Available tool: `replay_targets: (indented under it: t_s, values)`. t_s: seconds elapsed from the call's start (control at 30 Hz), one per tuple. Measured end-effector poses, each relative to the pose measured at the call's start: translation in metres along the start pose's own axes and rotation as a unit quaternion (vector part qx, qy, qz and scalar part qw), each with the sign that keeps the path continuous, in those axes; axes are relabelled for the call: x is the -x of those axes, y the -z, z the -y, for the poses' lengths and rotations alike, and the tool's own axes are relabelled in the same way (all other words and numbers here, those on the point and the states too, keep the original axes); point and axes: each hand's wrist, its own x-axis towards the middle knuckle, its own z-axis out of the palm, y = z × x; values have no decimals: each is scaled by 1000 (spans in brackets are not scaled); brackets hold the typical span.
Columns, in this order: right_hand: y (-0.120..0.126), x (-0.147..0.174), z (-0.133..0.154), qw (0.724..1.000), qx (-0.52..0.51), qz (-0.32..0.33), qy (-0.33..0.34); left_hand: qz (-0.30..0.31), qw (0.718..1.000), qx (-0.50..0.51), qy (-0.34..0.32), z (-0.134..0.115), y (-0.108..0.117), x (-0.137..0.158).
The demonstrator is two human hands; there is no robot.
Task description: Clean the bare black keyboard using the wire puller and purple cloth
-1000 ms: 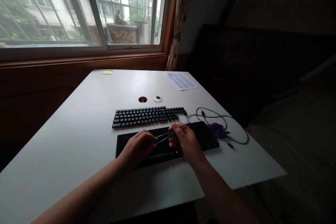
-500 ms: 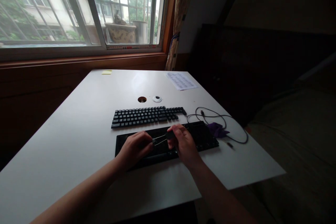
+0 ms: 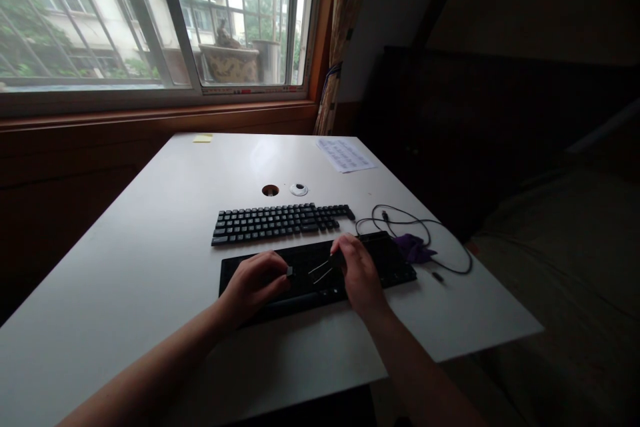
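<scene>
**Keycap puller out over the bare keyboard base**

Right hand (image 3: 359,273) pinches a wire keycap puller (image 3: 323,270), prongs pointing left, just above the black keyboard base (image 3: 390,260) near the surface (image 3: 150,213) front edge. Left hand (image 3: 255,282) rests on the base's left half, fingers (image 3: 280,273) closed on a small dark keycap (image 3: 289,271). Behind the base: a laid-out keycap set (image 3: 280,221). Right of it: a purple cloth (image 3: 414,248) and a looped cable (image 3: 425,227).

Left hand (image 3: 255,282) hides keyboard base (image 3: 390,260) portion; keycap too small.
</scene>
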Motion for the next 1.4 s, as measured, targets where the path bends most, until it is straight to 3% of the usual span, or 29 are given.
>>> replay_targets:
  t_s: [0.1,0.23,0.3,0.67,0.77,0.87,0.97,1.1,1.2,1.4]
  values:
    - [2,8,9,989,77,60,115,-3,1000,-23,-6,1,-1,-1]
    - [-4,18,12,965,119,177,155,-5,999,-43,-17,1,0,-3]
    - [-7,19,10,955,132,203,172,-5,999,-48,-24,0,0,-4]
    - [-5,11,14,947,159,218,176,28,996,-82,-32,3,-3,-6]
    - [10,-2,13,940,195,216,180,39,996,-85,5,3,-4,-7]
    - [39,-29,3,931,266,184,170,43,995,-82,30,2,-5,-9]
    - [75,-63,-13,913,350,146,149,74,992,-103,15,2,-7,-11]
    - [105,-100,-34,872,443,178,106,118,985,-126,-6,2,-8,-11]
    - [108,-116,-45,845,481,209,99,125,983,-134,-18,2,-9,-11]
    - [102,-132,-56,823,510,229,103,124,982,-139,-28,3,-10,-10]
